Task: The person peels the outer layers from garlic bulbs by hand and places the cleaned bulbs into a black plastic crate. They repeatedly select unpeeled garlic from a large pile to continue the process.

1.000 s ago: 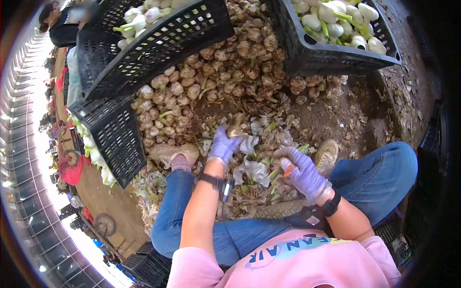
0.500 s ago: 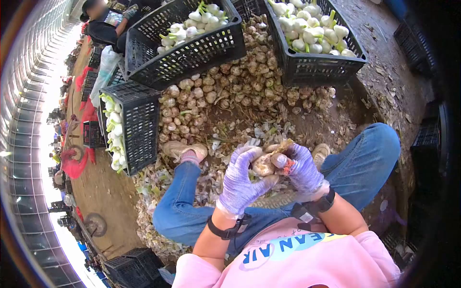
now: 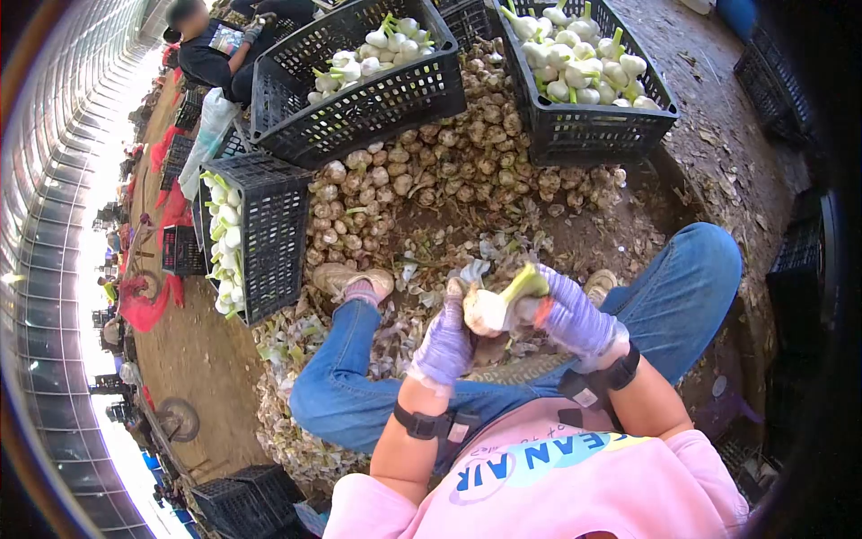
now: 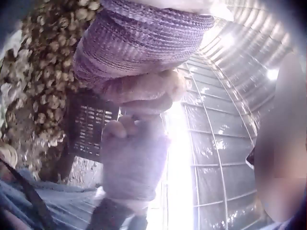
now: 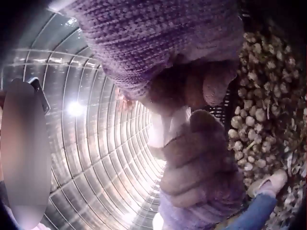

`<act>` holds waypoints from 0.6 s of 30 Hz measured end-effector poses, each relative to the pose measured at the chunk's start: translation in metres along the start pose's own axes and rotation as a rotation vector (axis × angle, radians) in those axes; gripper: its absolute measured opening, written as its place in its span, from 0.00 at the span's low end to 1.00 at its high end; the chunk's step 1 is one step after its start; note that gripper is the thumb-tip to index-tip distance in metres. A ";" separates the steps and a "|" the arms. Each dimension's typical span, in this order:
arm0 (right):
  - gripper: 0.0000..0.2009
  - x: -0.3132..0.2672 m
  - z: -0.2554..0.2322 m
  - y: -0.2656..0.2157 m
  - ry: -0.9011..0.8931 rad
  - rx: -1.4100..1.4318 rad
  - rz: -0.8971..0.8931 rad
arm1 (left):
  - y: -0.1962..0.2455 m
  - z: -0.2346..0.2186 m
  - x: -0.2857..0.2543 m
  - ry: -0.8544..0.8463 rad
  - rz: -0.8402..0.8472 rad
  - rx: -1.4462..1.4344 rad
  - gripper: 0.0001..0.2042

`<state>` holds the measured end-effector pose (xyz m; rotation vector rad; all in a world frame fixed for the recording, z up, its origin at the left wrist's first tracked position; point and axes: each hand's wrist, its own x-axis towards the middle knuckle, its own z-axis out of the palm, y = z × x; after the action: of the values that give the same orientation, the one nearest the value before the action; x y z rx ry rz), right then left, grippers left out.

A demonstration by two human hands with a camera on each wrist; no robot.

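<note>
Both hands wear purple knit gloves and meet above the lap around one garlic bulb (image 3: 486, 313), whose skin looks pale and whose green stem (image 3: 523, 283) points up and right. My left hand (image 3: 444, 340) grips the bulb from its left side, fingers curled, as the right wrist view also shows. From the other side my right hand (image 3: 579, 316) pinches at the bulb and the base of its stem with thumb and fingers. An orange patch (image 3: 543, 312) marks the right thumb. Gloves hide much of the bulb in both wrist views.
Unpeeled garlic (image 3: 431, 171) lies heaped in front, with loose skins (image 3: 422, 260) scattered around the feet. Black crates of white garlic stand at the back left (image 3: 359, 117), back right (image 3: 593, 135) and left (image 3: 274, 238). Another person (image 3: 211, 54) sits at the far left.
The left hand has come up from the skins with a brownish garlic bulb, and the right hand has joined it. Outer skin has come away, showing a paler bulb and green stem.
</note>
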<state>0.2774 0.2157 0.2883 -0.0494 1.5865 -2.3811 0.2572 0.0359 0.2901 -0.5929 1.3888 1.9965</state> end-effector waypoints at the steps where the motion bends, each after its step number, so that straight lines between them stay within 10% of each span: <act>1: 0.16 0.002 -0.002 0.005 0.040 0.122 0.037 | -0.003 -0.006 0.007 -0.204 0.113 -0.083 0.32; 4: 0.18 0.004 0.006 0.004 0.078 -0.014 -0.061 | -0.011 0.007 0.013 0.039 0.395 0.417 0.32; 5: 0.20 0.002 0.005 -0.010 -0.071 0.226 0.187 | -0.017 0.013 0.003 0.050 0.644 0.408 0.34; 9: 0.22 -0.003 -0.004 0.014 -0.125 0.902 0.210 | -0.004 -0.003 -0.002 -0.244 0.289 -0.126 0.38; 18: 0.27 0.001 0.002 -0.011 -0.025 0.637 0.208 | 0.020 -0.003 -0.005 -0.066 0.491 0.390 0.23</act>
<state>0.2744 0.2178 0.2986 0.2028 0.7189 -2.5756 0.2466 0.0267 0.3052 -0.0053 1.9545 1.9886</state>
